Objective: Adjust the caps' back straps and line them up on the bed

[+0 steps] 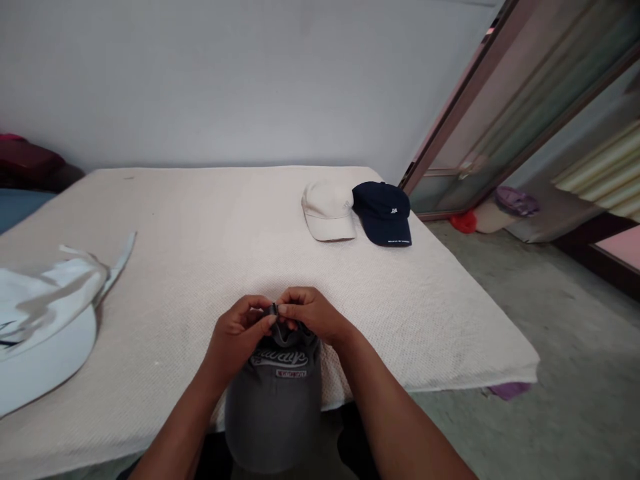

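Note:
A dark grey cap (275, 413) with pale lettering on its front lies at the near edge of the bed-like surface, its brim toward me and overhanging the edge. At its far end, my left hand (243, 333) pinches the cap's strap near a small dark buckle (273, 309). My right hand (310, 312) is closed on the strap from the other side, fingertips almost touching those of my left hand. The fingers partly hide the strap.
A beige cap (329, 210) and a navy cap (384, 213) sit side by side at the back right of the cream cover (200, 233). At the left lies a white cap (45, 327) with loose straps. A grey wall (240, 80) stands behind.

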`<state>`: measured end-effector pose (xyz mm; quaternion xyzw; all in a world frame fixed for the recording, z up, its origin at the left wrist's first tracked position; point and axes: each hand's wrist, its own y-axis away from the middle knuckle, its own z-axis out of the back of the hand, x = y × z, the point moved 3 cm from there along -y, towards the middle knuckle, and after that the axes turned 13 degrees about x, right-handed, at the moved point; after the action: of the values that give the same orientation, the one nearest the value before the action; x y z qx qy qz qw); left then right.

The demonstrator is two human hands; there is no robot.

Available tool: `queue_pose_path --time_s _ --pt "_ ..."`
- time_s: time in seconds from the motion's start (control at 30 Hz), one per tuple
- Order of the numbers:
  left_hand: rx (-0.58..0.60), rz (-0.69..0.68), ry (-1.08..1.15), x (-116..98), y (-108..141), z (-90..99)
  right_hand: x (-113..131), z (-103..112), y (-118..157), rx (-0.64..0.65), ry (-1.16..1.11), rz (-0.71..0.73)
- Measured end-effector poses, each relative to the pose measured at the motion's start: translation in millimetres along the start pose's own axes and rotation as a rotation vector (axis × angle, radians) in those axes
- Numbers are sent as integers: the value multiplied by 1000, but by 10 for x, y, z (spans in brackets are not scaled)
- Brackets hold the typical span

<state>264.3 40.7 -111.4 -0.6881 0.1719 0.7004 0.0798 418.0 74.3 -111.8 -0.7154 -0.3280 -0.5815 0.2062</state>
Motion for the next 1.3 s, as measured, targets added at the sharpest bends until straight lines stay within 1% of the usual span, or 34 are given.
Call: queue_pose_path --time_s 0.1,0.3,0.37,0.53,0.63,0.7,0.8,0.93,1.13,1.3 --pt "-51 31 -16 -18 10 -17 8 0 -17 -12 19 -9" --pt "-70 36 -20 -22 10 -23 -1 5 -35 -11 64 -23" --pt "-47 31 -13 -21 14 -18 -2 3 -30 3 74 -18" --pt "62 37 6 -44 36 -12 4 -8 -17 15 97 -1" --pt "78 33 0 -52 40 -1 6 -10 -23 5 103 -3" --pt "54 48 -48 -42 37 17 1 -9 -32 1 115 -22" --pt "14 51 -196 -30 33 55 -12 -9 -40 -1 147 -49" --pt "2 -21 -387 -57 47 93 -21 -17 -40 18 169 -32" --pt "39 -103 -416 -84 56 90 -37 -20 -39 26 175 -32" --pt "-1 -134 -534 -75 51 52 -47 -23 -49 46 175 -33"
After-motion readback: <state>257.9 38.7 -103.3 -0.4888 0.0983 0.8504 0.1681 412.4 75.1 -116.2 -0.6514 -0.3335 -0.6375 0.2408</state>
